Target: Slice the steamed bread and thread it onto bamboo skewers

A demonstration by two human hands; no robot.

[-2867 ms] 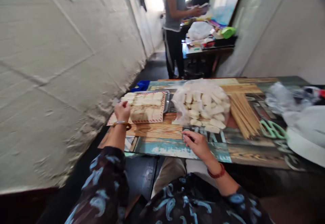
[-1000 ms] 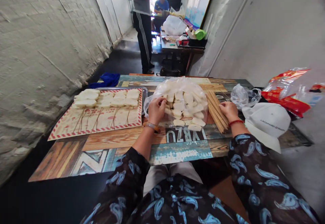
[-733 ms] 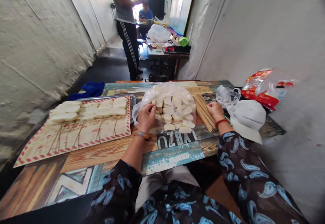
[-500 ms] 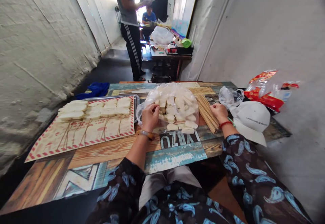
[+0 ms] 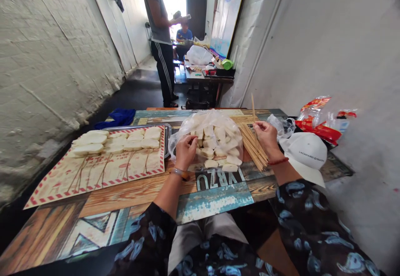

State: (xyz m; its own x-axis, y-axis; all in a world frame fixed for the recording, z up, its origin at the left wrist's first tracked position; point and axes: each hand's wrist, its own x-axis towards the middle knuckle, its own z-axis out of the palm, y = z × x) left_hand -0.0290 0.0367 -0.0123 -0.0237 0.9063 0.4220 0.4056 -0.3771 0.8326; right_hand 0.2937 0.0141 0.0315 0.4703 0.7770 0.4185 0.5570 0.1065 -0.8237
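Observation:
My right hand is closed in a pinch on a thin wooden skewer, which points upward above the table. Just left of it lies a loose bundle of skewers. My left hand has its fingers curled at the left edge of a clear plastic bag and seems to pinch its film. Pale, thick slices of food fill the open bag; several lie at its mouth. To the left, rows of skewered slices rest on red-striped paper over a metal tray, sticks facing me.
A white cap, a crumpled plastic bag and red-printed packaging sit at the right. Blue cloth lies beyond the tray. Past the table, a person stands and another sits near a cluttered table.
My right hand has risen from beside the bundle, with one skewer now upright in its fingers. The left hand stays at the bag's edge. The head view has tilted slightly upward.

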